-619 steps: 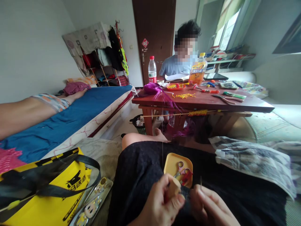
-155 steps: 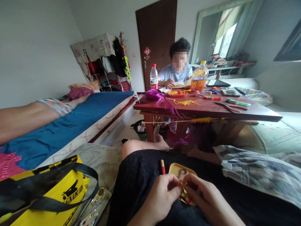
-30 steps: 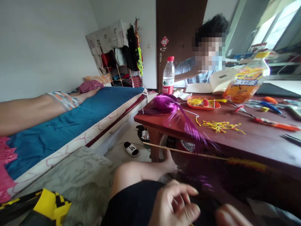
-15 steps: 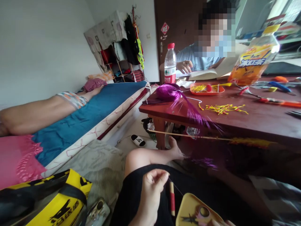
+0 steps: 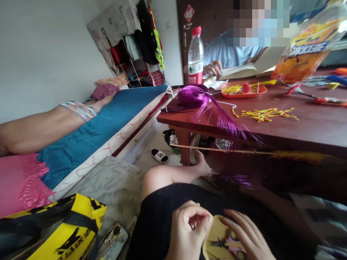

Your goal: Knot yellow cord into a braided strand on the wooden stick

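My left hand [image 5: 191,229] is closed in a pinch above my lap, with a bit of red showing inside the curled fingers; what it holds is too hidden to name. My right hand [image 5: 248,233] reaches over a small yellow tray [image 5: 210,236], its fingers stretched out, with nothing visible in them. In that tray lie scissors [image 5: 233,245] with pink handles and dark blades. Both hands are near each other, on either side of the tray's far end. The tray rests on my lap, on black cloth [image 5: 162,213].
The red-brown table [image 5: 320,126] holds purple strands [image 5: 196,97], yellow red-tipped pieces [image 5: 267,115], an orange tray [image 5: 241,94], a water bottle [image 5: 195,54] and a tilted tea bottle [image 5: 306,50]. A thin stick [image 5: 217,148] juts below its edge. Someone reads opposite; another lies on the bed [image 5: 127,104].
My right hand has come up from the bottom edge over the tray. My left hand has shifted right and turned. The red-and-wood stick beside it no longer shows. The view has tilted down slightly.
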Motion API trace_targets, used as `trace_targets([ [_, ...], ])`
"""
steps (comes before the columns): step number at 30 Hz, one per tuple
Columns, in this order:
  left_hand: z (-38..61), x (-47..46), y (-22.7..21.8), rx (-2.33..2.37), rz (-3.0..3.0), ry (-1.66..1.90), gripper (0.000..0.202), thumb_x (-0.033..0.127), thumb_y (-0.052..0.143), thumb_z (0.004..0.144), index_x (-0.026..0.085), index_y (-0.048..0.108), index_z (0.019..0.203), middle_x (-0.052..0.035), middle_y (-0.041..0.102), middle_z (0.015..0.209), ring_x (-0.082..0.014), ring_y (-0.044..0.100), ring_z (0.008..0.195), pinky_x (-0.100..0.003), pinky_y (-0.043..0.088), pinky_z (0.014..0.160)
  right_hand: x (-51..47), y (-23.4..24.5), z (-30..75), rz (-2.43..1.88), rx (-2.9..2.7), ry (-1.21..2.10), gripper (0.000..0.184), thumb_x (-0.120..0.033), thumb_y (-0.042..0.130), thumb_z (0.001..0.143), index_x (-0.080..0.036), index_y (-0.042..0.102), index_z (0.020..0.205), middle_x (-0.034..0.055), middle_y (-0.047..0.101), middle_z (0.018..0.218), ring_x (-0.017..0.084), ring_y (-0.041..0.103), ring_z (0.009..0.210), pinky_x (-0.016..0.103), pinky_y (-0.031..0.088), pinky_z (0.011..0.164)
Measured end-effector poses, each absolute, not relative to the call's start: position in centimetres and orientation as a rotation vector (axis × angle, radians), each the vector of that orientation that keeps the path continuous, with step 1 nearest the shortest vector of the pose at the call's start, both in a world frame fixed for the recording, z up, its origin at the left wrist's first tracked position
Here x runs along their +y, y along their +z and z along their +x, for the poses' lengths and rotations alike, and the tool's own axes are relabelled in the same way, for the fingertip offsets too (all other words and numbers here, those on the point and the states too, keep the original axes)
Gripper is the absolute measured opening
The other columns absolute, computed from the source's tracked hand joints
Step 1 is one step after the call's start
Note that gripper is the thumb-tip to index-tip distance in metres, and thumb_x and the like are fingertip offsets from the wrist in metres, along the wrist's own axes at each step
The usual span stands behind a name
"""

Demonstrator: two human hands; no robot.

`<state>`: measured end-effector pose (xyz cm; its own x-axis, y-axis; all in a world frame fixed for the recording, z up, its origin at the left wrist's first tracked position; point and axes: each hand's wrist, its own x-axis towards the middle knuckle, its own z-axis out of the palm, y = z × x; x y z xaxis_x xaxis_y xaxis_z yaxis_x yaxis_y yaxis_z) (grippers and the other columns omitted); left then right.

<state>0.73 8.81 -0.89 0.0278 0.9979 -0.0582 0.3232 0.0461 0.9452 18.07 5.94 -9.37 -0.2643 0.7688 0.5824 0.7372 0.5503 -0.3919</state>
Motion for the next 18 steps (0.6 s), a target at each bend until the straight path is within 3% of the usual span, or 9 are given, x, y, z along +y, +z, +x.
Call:
trace_targets([
  [2, 1.4, 8.6, -0.9, 1.411, 1.468, 0.910, 0.023, 0.031, 0.059, 0.075, 0.014, 0.064, 0.061, -0.0020, 0.051, 0.056, -0.0110, 0.044, 0.051, -0.022, 0.034, 0.050, 6.6, -6.5, 17.3, -1.174, -1.910, 0.390, 0.037, -0.045, 0.047, 0.083, -0.019, 0.051, 0.108, 0.0110, 0.061, 0.104, 0.019, 0.062, 0.087, 0.023, 0.051, 0.063],
  [4, 1.5, 8.8, -1.0, 1.426, 1.477, 0.909, 0.023, 0.031, 0.057, 0.076, 0.014, 0.063, 0.062, -0.0020, 0.051, 0.057, -0.0115, 0.045, 0.053, -0.022, 0.035, 0.052, 7.2, -4.4, 16.6, -1.092, -1.817, 0.511, 0.009, -0.026, 0.054, 0.082, -0.020, 0.054, 0.088, 0.0054, 0.062, 0.083, 0.015, 0.062, 0.075, 0.019, 0.050, 0.059],
  [5, 1.4, 9.0, -1.0, 1.439, 1.480, 0.917, 0.023, 0.032, 0.057, 0.076, 0.014, 0.063, 0.062, -0.0020, 0.051, 0.057, -0.0117, 0.046, 0.054, -0.021, 0.035, 0.052, 7.4, -3.8, 16.4, -1.049, -1.776, 0.526, 0.003, -0.020, 0.055, 0.080, -0.020, 0.052, 0.079, 0.0029, 0.060, 0.073, 0.014, 0.061, 0.068, 0.019, 0.049, 0.058],
  [10, 0.8, 9.8, -1.3, 1.486, 1.459, 0.918, 0.023, 0.033, 0.059, 0.076, 0.016, 0.062, 0.062, -0.0014, 0.052, 0.060, -0.0115, 0.047, 0.054, -0.020, 0.036, 0.051, 7.2, -4.6, 15.7, -1.005, -1.695, 0.338, 0.023, -0.011, 0.062, 0.073, -0.020, 0.044, 0.063, -0.0020, 0.049, 0.054, 0.011, 0.048, 0.055, 0.023, 0.043, 0.051],
  [14, 1.0, 9.6, -1.5, 1.442, 1.513, 0.893, 0.021, 0.030, 0.057, 0.077, 0.016, 0.062, 0.063, -0.0015, 0.053, 0.059, -0.0118, 0.047, 0.055, -0.021, 0.037, 0.053, 6.8, -5.9, 15.7, -1.073, -1.702, 0.108, 0.034, -0.022, 0.068, 0.071, -0.020, 0.038, 0.056, -0.0036, 0.040, 0.045, 0.011, 0.036, 0.049, 0.026, 0.033, 0.049],
  [18, 1.3, 9.4, -1.5, 1.386, 1.565, 0.852, 0.021, 0.030, 0.057, 0.077, 0.015, 0.062, 0.063, -0.0015, 0.053, 0.058, -0.0120, 0.047, 0.055, -0.021, 0.037, 0.053, 7.2, -6.1, 15.8, -1.042, -1.709, 0.021, 0.034, -0.031, 0.065, 0.075, -0.020, 0.039, 0.055, -0.0040, 0.038, 0.042, 0.011, 0.034, 0.044, 0.026, 0.029, 0.047],
])
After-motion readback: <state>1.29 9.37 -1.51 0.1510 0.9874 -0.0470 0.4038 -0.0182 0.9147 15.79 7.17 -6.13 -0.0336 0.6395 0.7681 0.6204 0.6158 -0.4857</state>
